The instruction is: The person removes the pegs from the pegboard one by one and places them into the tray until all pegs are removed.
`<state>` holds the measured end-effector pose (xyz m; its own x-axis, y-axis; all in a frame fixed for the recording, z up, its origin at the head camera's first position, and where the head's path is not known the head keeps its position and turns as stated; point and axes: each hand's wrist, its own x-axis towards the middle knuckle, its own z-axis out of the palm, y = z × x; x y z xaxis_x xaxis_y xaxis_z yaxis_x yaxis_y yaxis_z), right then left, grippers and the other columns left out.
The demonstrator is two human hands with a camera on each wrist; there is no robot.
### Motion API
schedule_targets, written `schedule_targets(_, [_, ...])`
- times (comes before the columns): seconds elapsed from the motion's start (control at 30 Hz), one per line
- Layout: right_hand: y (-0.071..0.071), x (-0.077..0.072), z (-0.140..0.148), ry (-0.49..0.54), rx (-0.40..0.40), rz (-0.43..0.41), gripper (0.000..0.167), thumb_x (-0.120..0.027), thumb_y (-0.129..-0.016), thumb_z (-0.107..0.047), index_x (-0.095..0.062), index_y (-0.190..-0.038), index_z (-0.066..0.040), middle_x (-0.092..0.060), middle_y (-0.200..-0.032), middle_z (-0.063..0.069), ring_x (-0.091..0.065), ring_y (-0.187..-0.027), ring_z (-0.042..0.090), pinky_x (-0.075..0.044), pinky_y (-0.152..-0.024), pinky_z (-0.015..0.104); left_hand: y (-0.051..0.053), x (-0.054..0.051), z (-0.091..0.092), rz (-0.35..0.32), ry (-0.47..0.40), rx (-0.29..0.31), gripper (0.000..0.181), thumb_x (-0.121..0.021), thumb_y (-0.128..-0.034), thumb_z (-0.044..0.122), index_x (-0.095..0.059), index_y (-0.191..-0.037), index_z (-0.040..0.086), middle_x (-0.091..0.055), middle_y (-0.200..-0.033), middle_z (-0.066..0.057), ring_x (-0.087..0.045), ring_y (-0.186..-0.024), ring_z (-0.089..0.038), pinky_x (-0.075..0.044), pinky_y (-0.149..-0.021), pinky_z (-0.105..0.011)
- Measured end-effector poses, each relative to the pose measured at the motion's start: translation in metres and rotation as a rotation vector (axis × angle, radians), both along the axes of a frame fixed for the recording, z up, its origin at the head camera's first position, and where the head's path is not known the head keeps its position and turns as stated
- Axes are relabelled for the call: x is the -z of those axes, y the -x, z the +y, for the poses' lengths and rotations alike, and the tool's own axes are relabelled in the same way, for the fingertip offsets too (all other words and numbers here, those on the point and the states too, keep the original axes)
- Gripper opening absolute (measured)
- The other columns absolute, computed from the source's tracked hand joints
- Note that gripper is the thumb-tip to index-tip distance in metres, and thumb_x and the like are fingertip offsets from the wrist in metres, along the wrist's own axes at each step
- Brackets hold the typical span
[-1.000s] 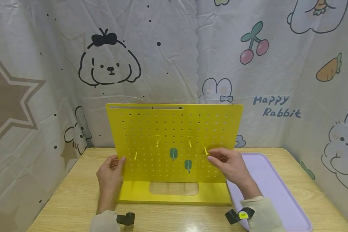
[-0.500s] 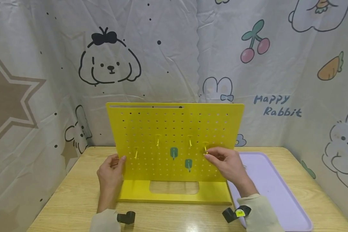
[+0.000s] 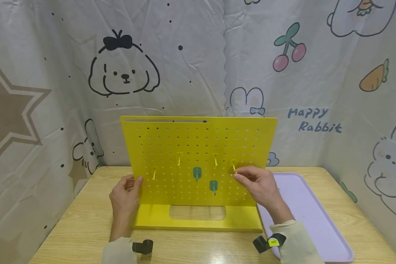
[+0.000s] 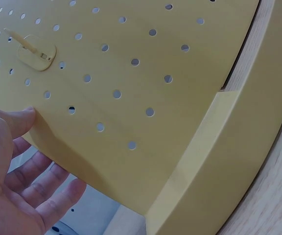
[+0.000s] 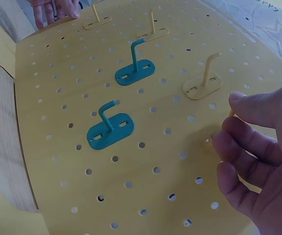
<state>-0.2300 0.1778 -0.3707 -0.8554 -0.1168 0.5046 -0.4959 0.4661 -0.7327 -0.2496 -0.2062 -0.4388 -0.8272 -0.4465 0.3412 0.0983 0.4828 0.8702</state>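
Yel pegboard (image 3: pixel 188 185) stands upright on its base (image 3: pixel 151 216), mid-bench, w/ bench (image 3: pixel 175 251) wood-grain showing in front & thru the base cutout. Long narrow slot along top edge, L half; grid of small round holes below.

L hand (image 3: pixel 124 196) grips board's L edge approx mid-height: thumb flat on front face, fingers at/behind the edge, gap narrow, board between.

R hand (image 3: pixel 262 183) is on R side of board, thumb + index pinching the peg of the rightmost yel hook (image 3: pixel 233 167). Other fingers bent, near board face. Hook plate is up against the board; R wrist cam has most of it hidden behind fingers, so can't tell if it's fully seated.

Other hooks on board: far-L yel hook (image 3: pixel 154 174), nearest L hand; upper-L yel hook (image 3: pixel 179 160); upper-R yel hook (image 3: pixel 216 160), just L of the pinched one; center grn hook (image 3: pixel 197 174); lower grn hook (image 3: pixel 213 187), below & R of center. Grn pair reads teal in R wrist view. All pegs stick out toward person.

Lilac tray (image 3: pixel 307 212) on bench, R of board, partly under R forearm in head view. Beige sleeves (image 3: pixel 118 252) both arms, blk wrist mount (image 3: pixel 143 247) showing at each cuff. Backdrop: pale curtain (image 3: pixel 194 69) w/ cartoon prints, incl dog, cherries, "Happy Rabbit" txt.
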Motion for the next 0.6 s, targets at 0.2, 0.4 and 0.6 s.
schedule_targets(0.2, [-0.007, -0.007, 0.006, -0.013, -0.016, 0.047, 0.01, -0.074, -0.092, -0.012, -0.076, -0.099, -0.005, -0.073, -0.092, 0.0, -0.065, -0.076, 0.015, -0.055, -0.066, 0.026, 0.0, 0.0, -0.001, -0.001, -0.007, -0.006, 0.041, -0.065, -0.0971, 0.041, -0.068, -0.119, 0.007, -0.07, -0.103, -0.011, -0.069, -0.093, -0.026, -0.055, -0.075, -0.024])
schedule_targets(0.4, [-0.016, -0.006, 0.023, -0.066, 0.014, 0.109, 0.007, -0.076, -0.089, -0.005, -0.077, -0.096, -0.005, -0.072, -0.09, -0.003, -0.064, -0.075, 0.012, -0.054, -0.067, 0.025, 0.0, 0.002, 0.0, -0.009, -0.018, -0.002, 0.039, -0.065, -0.0976, 0.04, -0.068, -0.12, 0.008, -0.07, -0.103, -0.01, -0.068, -0.093, -0.025, -0.053, -0.072, -0.018])
schedule_targets(0.6, [-0.022, -0.001, 0.045, -0.11, 0.066, 0.145, 0.009, -0.077, -0.086, 0.0, -0.076, -0.094, -0.004, -0.073, -0.09, -0.001, -0.064, -0.075, 0.009, -0.053, -0.068, 0.019, 0.001, 0.001, 0.001, -0.007, -0.01, -0.005, 0.039, -0.065, -0.0979, 0.039, -0.068, -0.12, 0.007, -0.07, -0.105, -0.011, -0.069, -0.094, -0.027, -0.058, -0.078, -0.035])
